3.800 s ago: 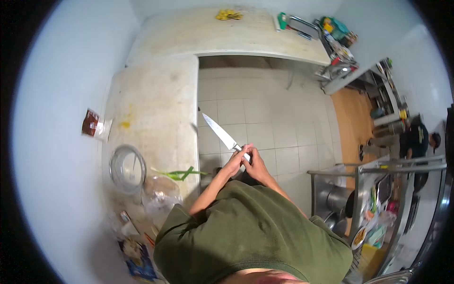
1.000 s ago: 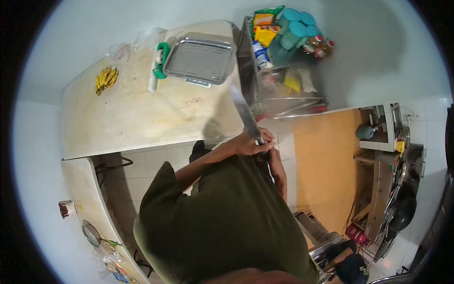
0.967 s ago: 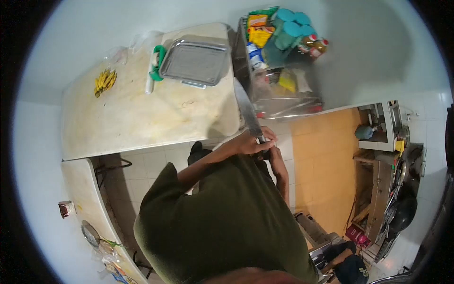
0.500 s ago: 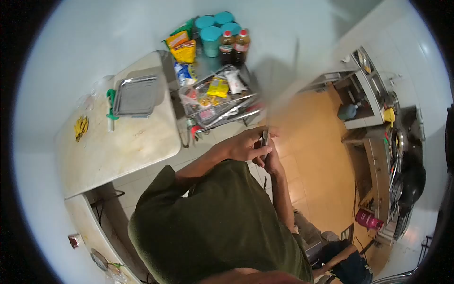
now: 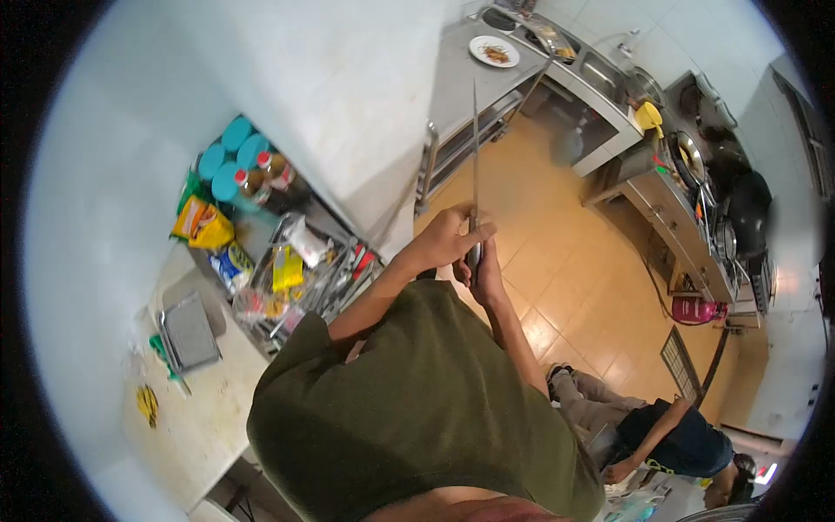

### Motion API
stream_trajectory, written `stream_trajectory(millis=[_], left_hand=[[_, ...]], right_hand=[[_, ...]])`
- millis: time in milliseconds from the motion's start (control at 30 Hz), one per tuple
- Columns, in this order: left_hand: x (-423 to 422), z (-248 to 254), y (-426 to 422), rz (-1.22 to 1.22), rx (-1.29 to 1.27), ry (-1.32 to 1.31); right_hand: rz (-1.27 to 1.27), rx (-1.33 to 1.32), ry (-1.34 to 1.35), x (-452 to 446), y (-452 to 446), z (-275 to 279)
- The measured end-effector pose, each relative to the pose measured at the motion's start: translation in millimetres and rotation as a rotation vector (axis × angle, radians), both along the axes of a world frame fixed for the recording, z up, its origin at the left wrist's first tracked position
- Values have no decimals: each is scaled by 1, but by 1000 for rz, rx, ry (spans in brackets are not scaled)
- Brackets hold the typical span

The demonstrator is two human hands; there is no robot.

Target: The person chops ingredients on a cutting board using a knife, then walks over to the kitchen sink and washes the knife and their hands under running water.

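In front of my chest I hold a knife (image 5: 476,165), its long, thin blade seen nearly edge-on and pointing forward, away from me. The dark grey handle (image 5: 475,254) lies between my two hands. My right hand (image 5: 489,277) is closed round the lower part of the handle. My left hand (image 5: 445,239) is closed at the upper handle near the blade's base, its thumb laid across. Parts of the fingers are hidden behind the handle and are slightly blurred.
To the left stand a cart with trays of packets (image 5: 287,270), bottles (image 5: 252,184) and teal-lidded jars (image 5: 224,178), and a pale table (image 5: 217,409). Ahead, a plate of food (image 5: 494,52) sits on a steel counter (image 5: 461,78). Stove and pans (image 5: 748,209) are right; another person (image 5: 674,439) is lower right.
My view has turned right, so the cart and table shift left and the steel counter with the plate appears. The knife stays in my hands, its blade now sharper to see.
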State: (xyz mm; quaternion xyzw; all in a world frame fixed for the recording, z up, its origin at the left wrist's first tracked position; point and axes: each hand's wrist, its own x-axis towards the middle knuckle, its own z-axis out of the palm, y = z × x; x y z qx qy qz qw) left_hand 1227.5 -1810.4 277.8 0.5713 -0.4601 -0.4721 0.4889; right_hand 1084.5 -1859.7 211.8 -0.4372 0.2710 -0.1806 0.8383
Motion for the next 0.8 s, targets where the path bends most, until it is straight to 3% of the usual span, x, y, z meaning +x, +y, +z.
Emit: stream_trajectory(millis=[233, 333, 700, 800], left_hand=[[26, -6, -116, -57, -26, 180], [28, -21, -149, 2, -145, 143], [49, -77, -307, 181, 6, 106], [33, -93, -385, 142, 65, 130]], right_hand=[[-442, -330, -14, 47, -113, 33], [-536, -327, -61, 50, -149, 13], [-307, -67, -94, 21, -340, -19], [-320, -210, -10, 4, -417, -13]])
